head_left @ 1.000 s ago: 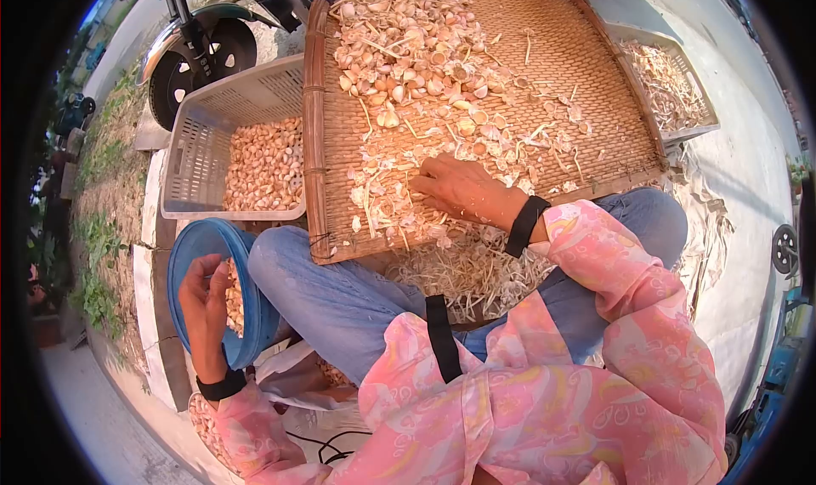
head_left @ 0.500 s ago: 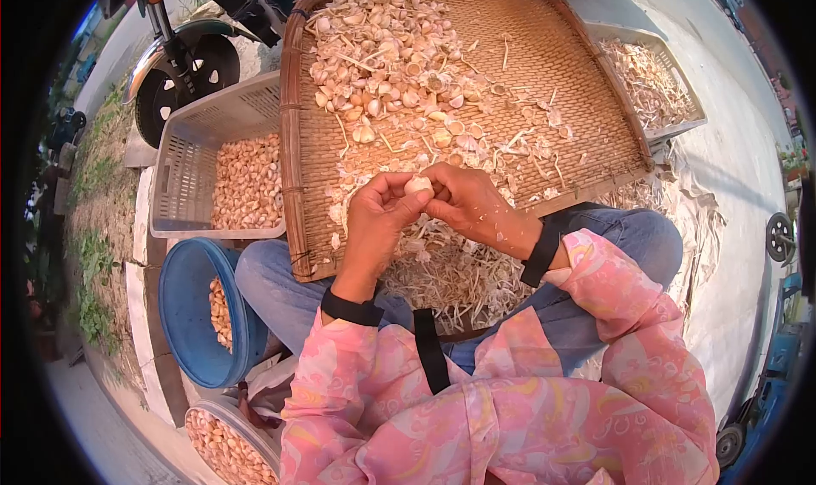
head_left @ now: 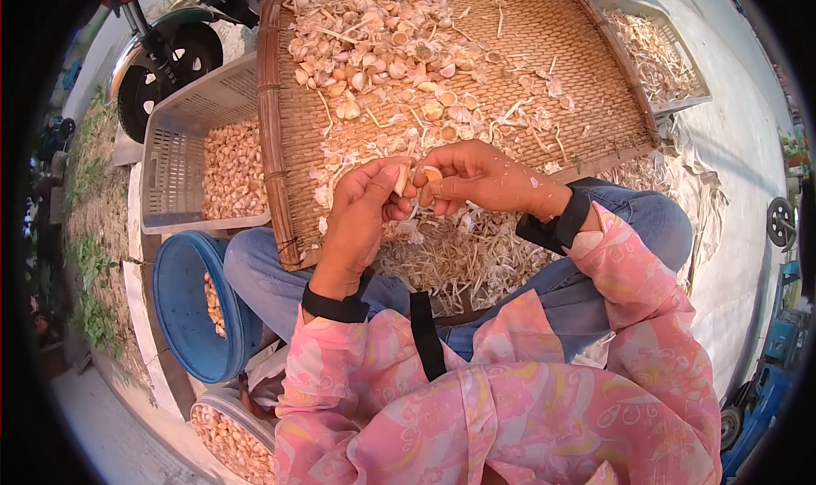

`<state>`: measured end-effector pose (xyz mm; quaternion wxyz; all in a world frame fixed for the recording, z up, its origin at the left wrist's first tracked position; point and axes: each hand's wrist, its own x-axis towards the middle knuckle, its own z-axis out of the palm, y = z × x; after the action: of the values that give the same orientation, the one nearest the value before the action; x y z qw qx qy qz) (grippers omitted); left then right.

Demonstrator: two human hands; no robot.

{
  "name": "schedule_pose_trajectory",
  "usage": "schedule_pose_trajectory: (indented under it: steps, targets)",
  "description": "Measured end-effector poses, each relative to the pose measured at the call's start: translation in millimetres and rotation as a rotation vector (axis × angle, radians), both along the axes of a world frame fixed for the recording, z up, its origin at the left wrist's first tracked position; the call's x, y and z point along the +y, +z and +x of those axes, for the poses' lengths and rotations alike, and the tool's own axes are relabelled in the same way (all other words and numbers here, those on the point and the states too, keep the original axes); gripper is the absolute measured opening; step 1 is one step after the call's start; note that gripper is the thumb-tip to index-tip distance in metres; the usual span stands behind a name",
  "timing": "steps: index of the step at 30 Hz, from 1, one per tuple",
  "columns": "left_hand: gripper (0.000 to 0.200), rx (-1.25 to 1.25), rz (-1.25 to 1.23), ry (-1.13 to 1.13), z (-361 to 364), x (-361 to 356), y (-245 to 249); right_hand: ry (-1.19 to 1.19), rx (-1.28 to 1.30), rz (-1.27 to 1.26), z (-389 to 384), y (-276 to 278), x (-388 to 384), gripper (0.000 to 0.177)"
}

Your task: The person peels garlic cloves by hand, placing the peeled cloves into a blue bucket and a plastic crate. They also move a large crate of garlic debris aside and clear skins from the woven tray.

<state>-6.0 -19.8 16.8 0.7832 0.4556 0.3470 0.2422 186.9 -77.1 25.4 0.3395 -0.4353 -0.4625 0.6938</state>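
Observation:
My left hand (head_left: pixel 355 215) is closed, pinching a pale garlic clove (head_left: pixel 402 181) between thumb and fingers. Close beside it, my right hand (head_left: pixel 489 179) has its fingers curled round another garlic piece (head_left: pixel 432 174), orange-tinted on the visible side. A small gap separates the two pieces. Both hands are above the near edge of a woven bamboo tray (head_left: pixel 531 26). Loose garlic cloves and bulbs (head_left: pixel 365 51) are heaped on the tray's far left part, with skins and stem bits scattered nearer me.
A plastic crate (head_left: pixel 174 166) of cloves and a blue bucket (head_left: pixel 183 315) stand on my left, with a tub of cloves (head_left: pixel 229 442) below. Another crate (head_left: pixel 650 56) at right holds dry skins. Peelings (head_left: pixel 459 264) pile between my knees. A wheeled vehicle (head_left: pixel 170 68) stands upper left.
The garlic held between both hands is now in two pieces, one in each hand. My hands have moved slightly apart, and the view has shifted a little.

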Motion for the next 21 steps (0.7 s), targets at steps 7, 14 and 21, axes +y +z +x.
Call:
schedule_pose_trajectory:
  steps: [7,14,21]
  targets:
    - [0.032,-0.078,-0.015,0.048,9.7,-20.9,-2.1,-0.196,-0.418,0.398,-15.4,-4.9,-2.0,0.023]
    - [0.028,-0.129,-0.001,0.180,17.8,-35.7,-23.1,-0.293,-0.771,0.740,-18.6,-12.0,-6.1,0.022]
    - [0.027,-0.319,-0.233,0.273,23.1,-46.4,-0.2,-0.320,-0.291,0.466,-15.1,-9.7,-10.8,0.025]
